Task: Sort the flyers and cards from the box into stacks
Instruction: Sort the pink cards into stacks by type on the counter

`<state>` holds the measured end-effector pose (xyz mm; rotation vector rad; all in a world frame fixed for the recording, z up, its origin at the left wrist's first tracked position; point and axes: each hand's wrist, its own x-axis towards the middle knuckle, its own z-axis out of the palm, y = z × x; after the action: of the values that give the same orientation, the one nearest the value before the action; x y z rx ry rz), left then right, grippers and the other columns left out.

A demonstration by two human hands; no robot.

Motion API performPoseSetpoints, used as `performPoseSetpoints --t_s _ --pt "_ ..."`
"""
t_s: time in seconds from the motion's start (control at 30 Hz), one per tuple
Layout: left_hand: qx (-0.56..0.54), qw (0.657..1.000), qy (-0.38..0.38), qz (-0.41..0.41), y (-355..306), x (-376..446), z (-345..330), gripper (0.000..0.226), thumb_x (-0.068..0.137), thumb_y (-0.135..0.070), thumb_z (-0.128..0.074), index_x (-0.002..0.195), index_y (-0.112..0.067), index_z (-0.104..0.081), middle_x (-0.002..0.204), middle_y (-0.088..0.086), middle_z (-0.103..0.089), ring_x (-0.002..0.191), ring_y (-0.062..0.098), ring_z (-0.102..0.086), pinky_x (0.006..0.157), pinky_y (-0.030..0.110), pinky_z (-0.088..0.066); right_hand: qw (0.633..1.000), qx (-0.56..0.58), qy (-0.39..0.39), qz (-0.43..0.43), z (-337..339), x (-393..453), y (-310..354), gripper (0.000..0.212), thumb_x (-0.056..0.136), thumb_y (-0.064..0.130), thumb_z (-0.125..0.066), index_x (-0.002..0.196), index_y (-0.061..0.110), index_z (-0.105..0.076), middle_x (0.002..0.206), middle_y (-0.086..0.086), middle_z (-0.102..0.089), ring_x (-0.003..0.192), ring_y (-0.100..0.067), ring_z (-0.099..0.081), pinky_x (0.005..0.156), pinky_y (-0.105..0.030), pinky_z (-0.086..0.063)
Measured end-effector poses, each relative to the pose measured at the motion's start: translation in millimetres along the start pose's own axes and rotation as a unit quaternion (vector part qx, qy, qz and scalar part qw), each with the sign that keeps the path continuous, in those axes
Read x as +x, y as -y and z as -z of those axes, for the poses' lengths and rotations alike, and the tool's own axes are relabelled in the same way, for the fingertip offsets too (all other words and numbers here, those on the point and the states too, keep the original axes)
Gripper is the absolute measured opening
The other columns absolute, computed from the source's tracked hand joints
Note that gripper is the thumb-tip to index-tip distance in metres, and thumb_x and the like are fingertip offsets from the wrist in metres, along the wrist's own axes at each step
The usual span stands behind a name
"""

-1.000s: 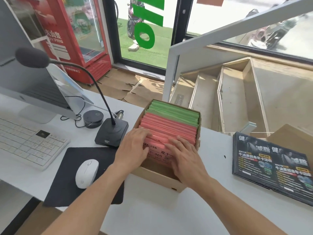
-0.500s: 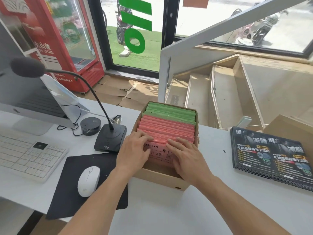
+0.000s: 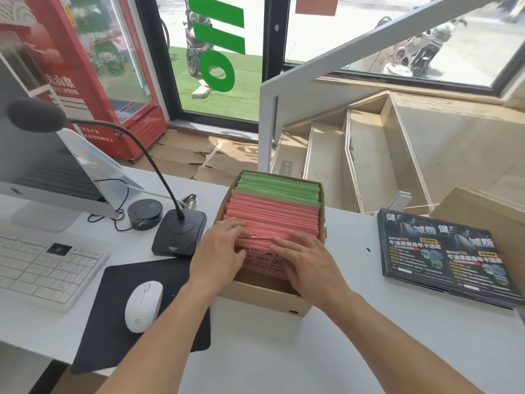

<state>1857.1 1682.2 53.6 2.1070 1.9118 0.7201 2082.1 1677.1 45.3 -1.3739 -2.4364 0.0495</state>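
A cardboard box (image 3: pixel 264 298) stands on the white desk, packed with upright pink flyers (image 3: pixel 279 216) in front and green flyers (image 3: pixel 279 186) behind. My left hand (image 3: pixel 220 250) rests on the near left of the pink flyers, fingertips on their top edges. My right hand (image 3: pixel 308 261) lies over the near right of the pink flyers, fingers spread across the front sheet. The front pink sheet leans toward me and shows printed text with "365". A stack of dark printed flyers (image 3: pixel 443 253) lies flat on the desk to the right.
Left of the box stand a black microphone base (image 3: pixel 179 237), a round black puck (image 3: pixel 145 213), a white mouse (image 3: pixel 143 305) on a black pad, a white keyboard (image 3: pixel 45 268) and a monitor. A brown cardboard box (image 3: pixel 483 211) sits far right. Stairs drop behind the desk.
Both hands stay on the near pink flyers with only small finger shifts. The view has tilted slightly, so the box sits a little lower in the frame.
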Motion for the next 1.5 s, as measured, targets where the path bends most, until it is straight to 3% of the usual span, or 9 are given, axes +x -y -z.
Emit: performPoseSetpoints --t_s 0.2,0.47,0.73,0.83,0.93,1.1,1.27,1.4,1.5 --pt "0.0 1.0 -0.002 -0.001 1 0 -1 0.029 0.082 -0.022 -0.081 0.106 -0.034 -0.07 0.141 -0.014 -0.057 0.142 0.009 -0.04 0.122 0.037 -0.028 0.999 -0.025 -0.02 0.017 1 -1 0 0.039 0.087 0.022 -0.072 0.125 0.031 -0.071 0.127 0.014 -0.069 0.131 -0.021 -0.057 0.106 -0.039 -0.045" --pt "0.014 1.0 0.002 -0.015 2 1 -1 0.041 0.083 -0.023 -0.08 0.122 -0.03 -0.068 0.141 -0.012 -0.058 0.142 0.01 -0.041 0.122 0.036 -0.027 1.0 -0.002 -0.024 0.006 -1 -1 0 0.039 0.085 0.02 -0.074 0.122 0.032 -0.073 0.124 0.015 -0.07 0.127 -0.018 -0.06 0.102 -0.037 -0.049" --pt "0.022 0.999 0.012 -0.027 4 1 -2 0.026 0.08 -0.025 -0.082 0.098 -0.036 -0.067 0.139 -0.015 -0.059 0.143 0.01 -0.038 0.122 0.038 -0.024 0.997 0.028 -0.047 0.046 -1 -1 -1 0.033 0.084 0.013 -0.075 0.112 0.03 -0.076 0.107 0.015 -0.075 0.111 -0.017 -0.062 0.094 -0.036 -0.051" --pt "0.023 0.999 0.018 -0.032 4 2 -1 0.026 0.078 -0.025 -0.083 0.092 -0.037 -0.066 0.138 -0.016 -0.06 0.142 0.009 -0.038 0.122 0.038 -0.024 0.997 0.073 -0.016 0.012 6 -3 4 0.048 0.089 0.01 -0.069 0.131 0.031 -0.061 0.114 0.011 -0.066 0.098 -0.015 -0.063 0.077 -0.032 -0.057" --pt "0.03 0.999 0.015 -0.032 3 1 0 0.024 0.077 -0.024 -0.084 0.088 -0.037 -0.066 0.138 -0.015 -0.059 0.143 0.01 -0.036 0.121 0.041 -0.026 0.997 0.063 0.034 -0.037 11 -3 6 0.058 0.092 0.02 -0.064 0.145 0.035 -0.044 0.128 0.013 -0.057 0.106 -0.014 -0.062 0.082 -0.03 -0.055" --pt "0.035 0.999 0.008 -0.039 3 0 1 0.024 0.077 -0.024 -0.084 0.088 -0.036 -0.066 0.134 -0.016 -0.06 0.138 0.01 -0.039 0.119 0.041 -0.031 0.994 0.006 0.1 -0.04 13 5 8 0.035 0.099 0.024 -0.049 0.131 0.035 -0.054 0.122 0.011 -0.067 0.108 -0.019 -0.065 0.084 -0.036 -0.054" --pt "-0.052 0.998 -0.032 -0.015 -1 -4 7 0.03 0.08 -0.026 -0.084 0.101 -0.031 -0.062 0.104 -0.014 -0.06 0.102 0.008 -0.054 0.097 0.033 -0.05 0.999 -0.002 -0.012 -0.042 14 -1 6 0.036 0.091 0.018 -0.064 0.123 0.033 -0.061 0.105 0.015 -0.068 0.091 -0.015 -0.069 0.059 -0.031 -0.051" --pt "-0.14 0.989 -0.048 -0.003 -12 -14 26 0.033 0.075 -0.029 -0.089 0.096 -0.033 -0.065 0.101 -0.018 -0.064 0.094 0.005 -0.062 0.087 0.026 -0.053 0.996 -0.005 -0.083 -0.02 32 -7 3 0.042 0.08 0.013 -0.077 0.115 0.033 -0.066 0.096 0.015 -0.068 0.079 -0.012 -0.068 0.047 -0.024 -0.042" --pt "-0.256 0.963 -0.075 0.042 -41 -20 51 0.039 0.072 -0.013 -0.091 0.093 -0.035 -0.068 0.087 -0.017 -0.07 0.084 0.001 -0.068 0.076 0.017 -0.054 0.989 0.019 -0.147 -0.003 71 -9 -1 0.026 0.091 0.023 -0.062 0.115 0.034 -0.067 0.099 0.017 -0.069 0.079 -0.008 -0.066 0.047 -0.023 -0.045"
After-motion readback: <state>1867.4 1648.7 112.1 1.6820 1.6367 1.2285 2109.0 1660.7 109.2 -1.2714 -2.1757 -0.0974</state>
